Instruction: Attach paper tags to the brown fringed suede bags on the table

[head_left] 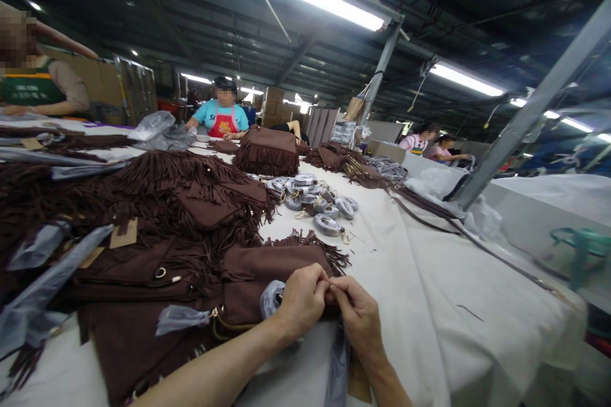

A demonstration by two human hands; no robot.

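My left hand (pixel 305 299) and my right hand (pixel 356 308) meet with fingertips pinched together over the right edge of a brown fringed bag (pixel 272 267). What the fingers hold is too small to make out. Close to my left hand's wrist is a plastic-wrapped coil (pixel 271 299) on the bag. A wrapped strip (pixel 337 369) hangs below my right hand, beside a brown tag (pixel 359 378). Left of the bag lies a plastic-wrapped end with a metal clasp (pixel 184 319).
Brown fringed bags (pixel 205 203) heap up on the left. Wrapped strap coils (pixel 327 224) lie beyond my hands on the white-covered table (pixel 477 292). Long brown straps (pixel 424 203) stretch to the right, near a slanted metal post (pixel 539 102). A person in a red apron (pixel 224 121) is across the table.
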